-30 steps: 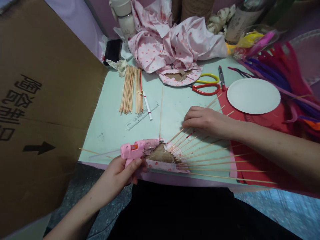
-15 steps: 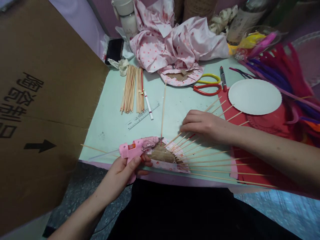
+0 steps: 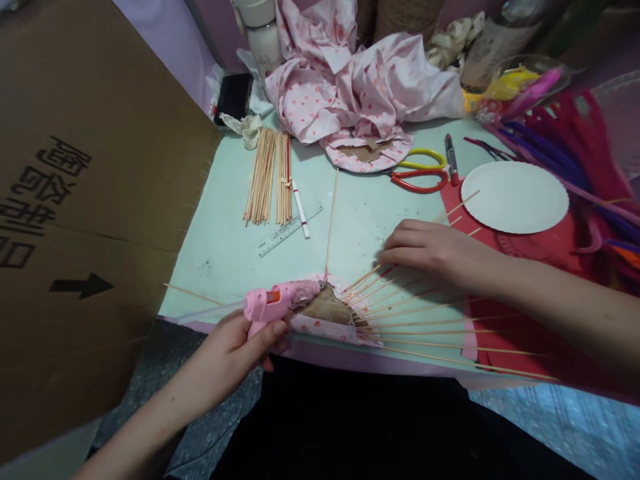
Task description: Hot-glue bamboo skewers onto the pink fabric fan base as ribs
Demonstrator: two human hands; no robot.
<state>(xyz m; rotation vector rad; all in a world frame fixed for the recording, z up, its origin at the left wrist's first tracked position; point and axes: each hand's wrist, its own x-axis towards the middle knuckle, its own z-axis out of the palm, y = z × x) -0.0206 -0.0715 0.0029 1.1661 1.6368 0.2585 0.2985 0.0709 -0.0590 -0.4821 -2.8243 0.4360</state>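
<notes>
My left hand (image 3: 255, 337) is wrapped round the grip of a pink hot glue gun (image 3: 273, 303), its nozzle at the upper edge of a half-round cardboard piece (image 3: 323, 310) with a pink dotted fabric border. My right hand (image 3: 417, 247) is closed over a thin wooden stick (image 3: 363, 276), whose lower end hangs near the fabric border; the fingertips are partly hidden. Several more sticks (image 3: 420, 323) fan out to the right from the cardboard. One lone stick (image 3: 332, 220) points away from its top edge, and another reaches left behind the glue gun.
Two stick bundles (image 3: 260, 177), a ruler (image 3: 290, 231) and a white pen (image 3: 301, 210) lie ahead. Behind are crumpled pink fabric (image 3: 345, 93), scissors (image 3: 420, 180) and a phone (image 3: 235, 98). A white plate (image 3: 515, 198) rests at right; a cardboard box (image 3: 100, 220) stands left.
My right hand has shifted to the right with the stick, away from the cardboard's top. The glue gun's nozzle stays by the upper edge while my left fingers have drawn in under it.
</notes>
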